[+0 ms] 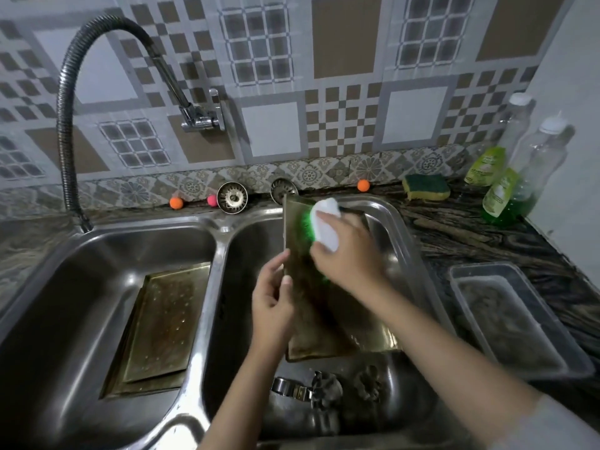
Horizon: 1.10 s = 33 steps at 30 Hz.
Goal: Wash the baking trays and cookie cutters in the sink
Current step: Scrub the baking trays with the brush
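Observation:
A dark, greasy baking tray (311, 303) stands tilted in the right basin of the steel double sink (224, 241). My left hand (272, 300) grips the tray's left edge. My right hand (347, 254) holds a white scrub brush (326, 227) with green bristles, pressed against the tray's upper face. Two more trays (162, 326) lie stacked flat in the left basin. Several metal cookie cutters (324, 389) lie at the bottom of the right basin, in front of the held tray.
A flexible tap (68, 125) arches over the left basin. Two drain strainers (232, 197) and small coloured balls sit on the back ledge. On the dark counter are a sponge (426, 186), green soap bottles (506, 196) and a clear plastic container (519, 319).

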Each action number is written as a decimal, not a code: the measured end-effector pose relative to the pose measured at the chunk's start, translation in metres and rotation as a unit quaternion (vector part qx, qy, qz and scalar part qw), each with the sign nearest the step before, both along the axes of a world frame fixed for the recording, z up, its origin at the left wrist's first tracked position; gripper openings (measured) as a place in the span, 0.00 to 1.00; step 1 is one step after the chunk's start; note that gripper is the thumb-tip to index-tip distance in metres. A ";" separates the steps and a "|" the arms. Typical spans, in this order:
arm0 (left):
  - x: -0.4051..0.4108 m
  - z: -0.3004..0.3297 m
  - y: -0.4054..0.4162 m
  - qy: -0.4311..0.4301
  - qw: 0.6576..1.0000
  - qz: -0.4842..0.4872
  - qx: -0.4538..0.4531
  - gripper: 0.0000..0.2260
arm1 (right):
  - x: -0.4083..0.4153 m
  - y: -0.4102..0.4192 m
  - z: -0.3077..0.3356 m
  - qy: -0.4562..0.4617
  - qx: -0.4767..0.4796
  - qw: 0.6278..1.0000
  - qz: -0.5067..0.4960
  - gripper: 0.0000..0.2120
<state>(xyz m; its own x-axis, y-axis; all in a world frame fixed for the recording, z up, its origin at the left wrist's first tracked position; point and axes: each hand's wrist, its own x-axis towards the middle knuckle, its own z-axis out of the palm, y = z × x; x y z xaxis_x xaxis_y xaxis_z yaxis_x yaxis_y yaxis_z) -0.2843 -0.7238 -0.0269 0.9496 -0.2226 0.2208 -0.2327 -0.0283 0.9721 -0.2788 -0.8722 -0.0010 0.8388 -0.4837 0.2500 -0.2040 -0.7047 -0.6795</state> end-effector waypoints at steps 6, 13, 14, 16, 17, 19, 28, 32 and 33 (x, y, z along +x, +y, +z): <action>0.024 0.004 0.022 0.040 0.994 0.095 -0.035 0.17 | -0.067 0.035 -0.028 -0.034 0.013 0.990 0.133 0.27; -0.017 0.010 -0.003 0.020 1.000 0.006 -0.013 0.18 | -0.024 0.012 0.011 -0.032 0.036 0.998 0.039 0.26; -0.012 0.010 -0.001 0.032 0.999 0.019 -0.025 0.18 | -0.038 0.024 0.007 -0.039 0.050 0.995 0.079 0.26; 0.003 0.009 0.008 0.044 0.997 0.058 -0.041 0.19 | -0.067 0.037 -0.007 -0.056 0.116 0.979 0.156 0.25; 0.009 0.009 0.015 0.038 0.996 0.073 -0.046 0.18 | -0.076 0.034 -0.013 -0.066 0.160 0.970 0.172 0.24; 0.015 0.010 0.026 0.037 0.993 0.087 -0.064 0.16 | -0.081 0.014 -0.009 -0.089 0.284 0.944 0.142 0.21; 0.021 0.005 0.040 0.075 0.990 0.086 -0.079 0.19 | -0.092 -0.063 0.028 -0.176 0.508 0.843 0.037 0.28; 0.016 0.008 0.035 0.077 0.993 0.038 -0.087 0.17 | -0.092 -0.062 0.014 -0.152 0.329 0.932 -0.002 0.27; 0.013 0.011 0.034 0.074 0.993 0.028 -0.086 0.17 | -0.093 -0.058 0.014 -0.147 0.352 0.925 0.000 0.26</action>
<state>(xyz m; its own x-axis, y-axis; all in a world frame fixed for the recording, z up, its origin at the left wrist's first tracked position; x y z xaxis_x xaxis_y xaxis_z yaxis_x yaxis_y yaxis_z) -0.2711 -0.6902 -0.0162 0.9842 -0.1405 0.1081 -0.0897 0.1317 0.9872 -0.3715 -0.9298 0.0128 0.7841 -0.6140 0.0904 0.0619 -0.0676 -0.9958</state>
